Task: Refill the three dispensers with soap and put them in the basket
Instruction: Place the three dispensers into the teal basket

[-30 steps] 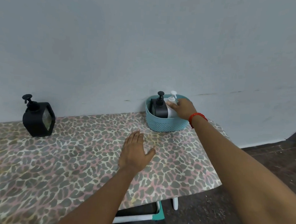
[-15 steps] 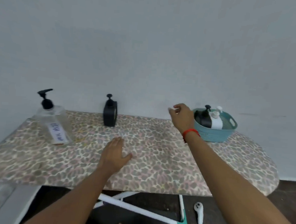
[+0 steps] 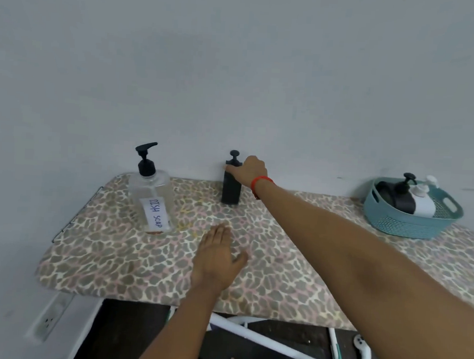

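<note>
A person's right hand (image 3: pixel 251 171) reaches across a leopard-print ironing board (image 3: pixel 279 279) to the black dispenser (image 3: pixel 231 186) standing upright at the board's far edge, against the grey wall (image 3: pixel 237 68). The fingers curl over the dispenser's shoulder just below the pump head; whether they have closed around it cannot be told, since the hand hides that side. A red band (image 3: pixel 260 181) circles the wrist.

The left hand (image 3: pixel 217 257) lies flat and empty, palm down, fingers loosely spread, on the middle of the board, with bare cover on every side of it.

Near the board's far left corner stands a clear bottle (image 3: pixel 154 199) labelled "DISH SOAP", upright, its black pump spout pointing right. Open cover lies between it and the black dispenser.

At the far right end sits a teal basket (image 3: pixel 410 223), well apart from both hands. Inside it a second black dispenser (image 3: pixel 398 196) and a white dispenser (image 3: pixel 423 203) lean side by side, pump heads rising above the rim; their lower halves are hidden by the basket wall.

The right forearm crosses the board diagonally from the near right corner, covering part of the surface. The board's right end is cut off by the frame. Beneath the near edge, white frame legs (image 3: pixel 262 339) and a white handheld controller (image 3: pixel 362 356) lie on the dark floor; a wall socket strip (image 3: pixel 50 316) shows at lower left.
</note>
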